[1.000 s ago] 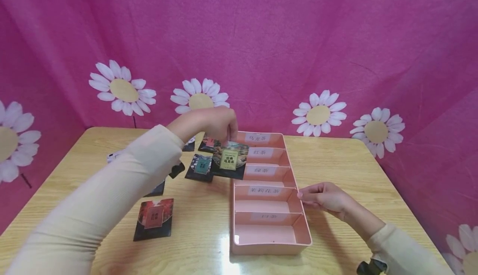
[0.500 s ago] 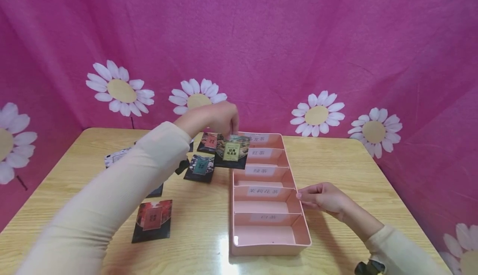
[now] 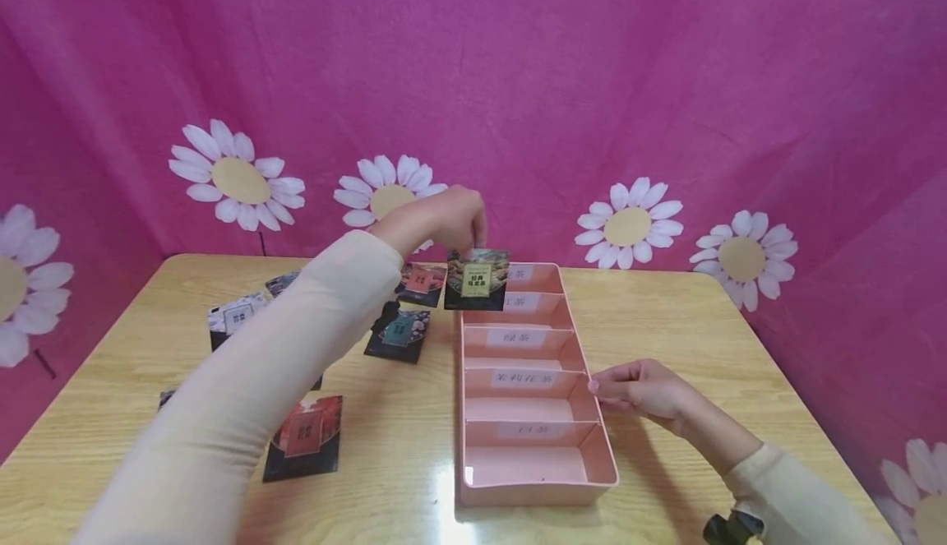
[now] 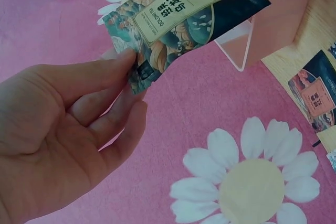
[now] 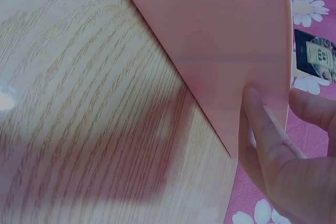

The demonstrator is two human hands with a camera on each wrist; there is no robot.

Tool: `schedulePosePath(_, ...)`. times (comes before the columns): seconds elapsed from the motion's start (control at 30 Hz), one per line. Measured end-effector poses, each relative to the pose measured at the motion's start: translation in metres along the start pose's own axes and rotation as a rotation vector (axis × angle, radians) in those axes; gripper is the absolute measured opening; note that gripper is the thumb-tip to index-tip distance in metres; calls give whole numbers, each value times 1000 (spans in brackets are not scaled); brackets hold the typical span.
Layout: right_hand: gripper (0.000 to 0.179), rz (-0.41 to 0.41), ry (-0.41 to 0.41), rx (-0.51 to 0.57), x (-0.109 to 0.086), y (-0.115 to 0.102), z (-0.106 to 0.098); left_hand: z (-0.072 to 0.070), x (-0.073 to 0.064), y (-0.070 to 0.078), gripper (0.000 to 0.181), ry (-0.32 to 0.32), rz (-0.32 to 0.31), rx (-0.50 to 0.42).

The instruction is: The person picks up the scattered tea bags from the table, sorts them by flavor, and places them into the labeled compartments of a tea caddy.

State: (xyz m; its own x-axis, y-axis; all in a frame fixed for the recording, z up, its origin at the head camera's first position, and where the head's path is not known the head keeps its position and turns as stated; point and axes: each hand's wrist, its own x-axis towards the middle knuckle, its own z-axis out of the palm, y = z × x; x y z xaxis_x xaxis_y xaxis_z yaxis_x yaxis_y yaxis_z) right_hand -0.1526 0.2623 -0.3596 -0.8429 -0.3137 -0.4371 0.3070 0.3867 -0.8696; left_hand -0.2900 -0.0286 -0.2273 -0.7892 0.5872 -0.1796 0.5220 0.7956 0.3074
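Note:
My left hand (image 3: 457,218) pinches an oolong tea sachet (image 3: 477,280) by its top edge, thumb on the printed face. The sachet is black below with a yellow-green label, and hangs upright over the far left part of a pink divided box (image 3: 538,493). In the left wrist view the sachet (image 4: 181,17) tilts across the box's corner (image 4: 283,19). At the box's right side my right hand (image 3: 645,393) holds the wall. Seen from the right wrist, the fingers (image 5: 265,129) lie against the outer face of the pink wall (image 5: 220,40), with the thumb at its rim.
Several other tea sachets lie left of the box: a red one (image 3: 303,438) in front, a green-labelled one (image 3: 399,333), another red one (image 3: 423,282) and a white-patterned one (image 3: 235,315). My left sleeve covers some. Handwritten labels mark the box's compartments. A pink flowered curtain (image 3: 518,101) hangs behind the table.
My left hand has carried the oolong sachet away from me and slightly right, from beside the box's middle to its far end. The right hand has stayed on the wall.

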Motion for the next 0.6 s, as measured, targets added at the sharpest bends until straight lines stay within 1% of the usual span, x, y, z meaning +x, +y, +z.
schedulePosePath(0.13,47,5,3,-3,-1,-2,0,0,7,2,21,17,-1,7)
schedulePosePath(0.33,48,2,10,12,-2,-3,1,2,19,10,27,28,32,46)
schedulePosePath(0.43,48,1,8,19,-2,-3,1,2,25,13,26,26,39,62)
schedulePosePath(0.6,47,2,8,25,-2,-2,0,1,34,17,24,30,30,66)
